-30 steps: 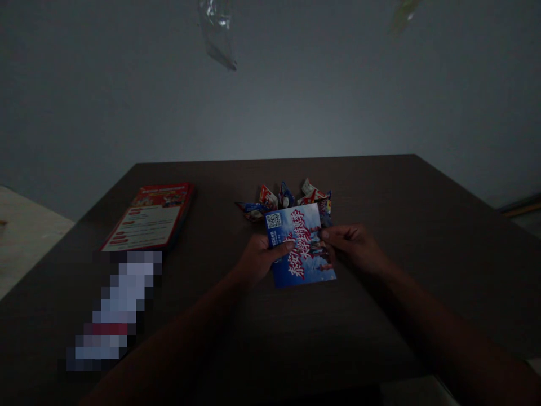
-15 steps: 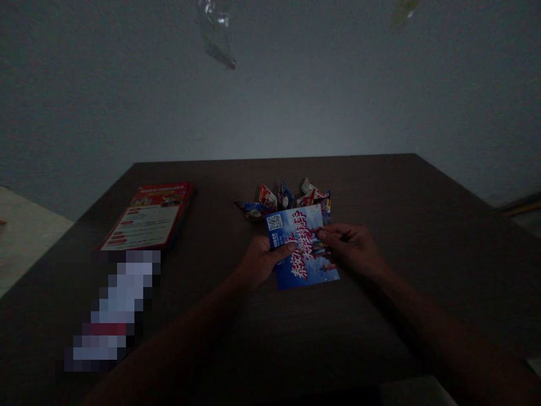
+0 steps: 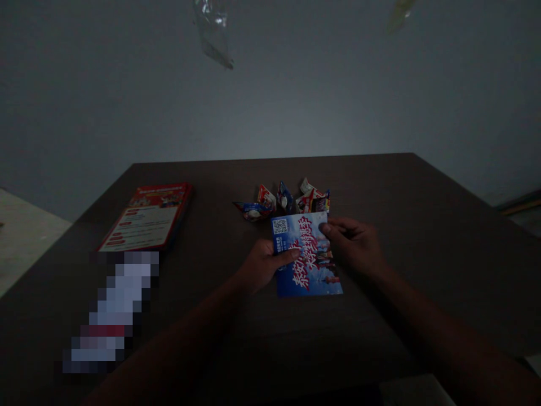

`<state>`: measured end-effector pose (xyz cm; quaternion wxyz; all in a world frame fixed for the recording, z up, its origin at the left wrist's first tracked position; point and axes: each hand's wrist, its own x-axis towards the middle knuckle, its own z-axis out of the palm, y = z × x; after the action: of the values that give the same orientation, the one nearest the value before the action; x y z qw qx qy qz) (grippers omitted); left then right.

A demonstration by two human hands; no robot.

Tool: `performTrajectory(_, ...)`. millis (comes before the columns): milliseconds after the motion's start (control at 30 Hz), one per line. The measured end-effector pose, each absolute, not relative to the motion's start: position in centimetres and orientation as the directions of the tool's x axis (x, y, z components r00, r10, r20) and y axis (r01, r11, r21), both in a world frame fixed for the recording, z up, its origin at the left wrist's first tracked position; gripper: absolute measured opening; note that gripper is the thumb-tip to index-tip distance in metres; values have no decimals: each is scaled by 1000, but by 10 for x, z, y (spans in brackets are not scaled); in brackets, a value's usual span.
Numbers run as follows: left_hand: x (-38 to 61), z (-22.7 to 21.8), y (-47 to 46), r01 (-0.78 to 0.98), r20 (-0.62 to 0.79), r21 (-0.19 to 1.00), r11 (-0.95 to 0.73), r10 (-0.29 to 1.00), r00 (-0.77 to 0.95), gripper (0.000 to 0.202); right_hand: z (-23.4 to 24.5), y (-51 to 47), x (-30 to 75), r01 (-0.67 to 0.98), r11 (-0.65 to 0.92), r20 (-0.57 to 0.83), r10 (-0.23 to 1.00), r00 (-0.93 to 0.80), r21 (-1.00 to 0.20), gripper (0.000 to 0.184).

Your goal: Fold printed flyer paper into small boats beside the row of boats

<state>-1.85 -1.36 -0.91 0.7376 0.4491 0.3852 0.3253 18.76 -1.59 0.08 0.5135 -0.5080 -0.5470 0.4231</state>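
A blue leaflet [image 3: 306, 268] with red and white lettering and a QR code lies near the middle of the dark wooden table [image 3: 422, 225]. My left hand [image 3: 260, 266] grips its left edge, thumb on top. My right hand [image 3: 353, 243] pinches its upper right edge with curled fingers. Just behind the leaflet sit several small folded paper pieces [image 3: 283, 201] in red, blue and white.
A stack of red leaflets [image 3: 146, 218] lies at the table's left. A blurred-out oblong object [image 3: 112, 310] rests nearer on the left. A grey wall stands behind the table, with clear plastic [image 3: 212, 31] hanging from above. The room is dim.
The blue leaflet has turned slightly and shifted toward me and to the right, lying flatter. Both hands moved with it and kept their hold.
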Motion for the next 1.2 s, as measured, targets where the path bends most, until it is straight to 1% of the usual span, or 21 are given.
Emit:
performTrajectory(167,-19,-7,-14,-110,-286,913,393,808,515,27,3,-16,187,174,127,145,985,93,-977,25)
performTrajectory(367,-19,-6,-15,-69,-293,920,385,795,531,31,1,-14,188,103,123,135,984,117,-987,26)
performTrajectory(467,-18,-5,-15,-72,-285,927,368,817,502,31,0,-15,189,75,107,113,990,89,-991,35)
performTrajectory(533,-19,-5,-14,-93,-251,943,318,870,424,31,1,-16,190,65,77,80,996,38,-995,43)
performTrajectory(600,-20,-5,-12,-97,-200,966,239,933,299,30,2,-17,189,58,50,48,998,-33,-997,46)
performTrajectory(700,-21,-5,-11,-9,-132,991,134,986,106,32,3,-18,188,99,50,41,995,-92,-994,40)
performTrajectory(767,-20,-4,-13,51,-98,994,96,994,39,35,3,-18,187,145,60,46,994,-99,-988,35)
performTrajectory(867,-19,-3,-16,50,-67,997,64,996,54,32,1,-17,185,164,52,38,995,-87,-985,33)
performTrajectory(1033,-17,-9,-19,60,-40,998,36,996,78,31,-2,-15,183,144,44,37,998,-50,-989,29)
performTrajectory(1200,-17,-9,-18,44,-27,999,24,997,74,29,-1,-16,181,148,55,51,998,-32,-988,32)
